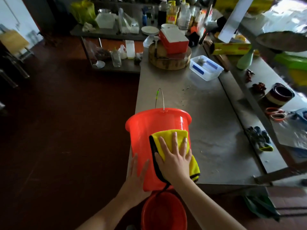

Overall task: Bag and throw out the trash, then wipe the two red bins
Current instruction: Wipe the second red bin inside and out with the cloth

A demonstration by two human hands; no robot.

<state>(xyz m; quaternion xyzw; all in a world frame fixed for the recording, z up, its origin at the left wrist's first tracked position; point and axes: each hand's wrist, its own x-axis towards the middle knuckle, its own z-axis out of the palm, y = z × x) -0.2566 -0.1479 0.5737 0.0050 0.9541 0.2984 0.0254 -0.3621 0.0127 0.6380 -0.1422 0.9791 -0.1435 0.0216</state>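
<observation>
A red bin (146, 130) lies tipped on its side at the near left corner of the steel table (207, 122), its rim and wire handle pointing away from me. My right hand (174, 156) presses a yellow cloth (171, 135) with a black edge flat against the bin's outer wall, fingers straight. My left hand (136, 176) rests flat on the bin's left side near its base, steadying it. A second red bin (163, 211) stands upright on the floor just below, between my forearms.
On the table's far end sit a round wooden chopping block (167, 61) with a red-and-white box on it and a clear plastic container (206, 68). A shelf with gloves (260, 138), scissors and bowls runs along the right. Dark floor lies to the left.
</observation>
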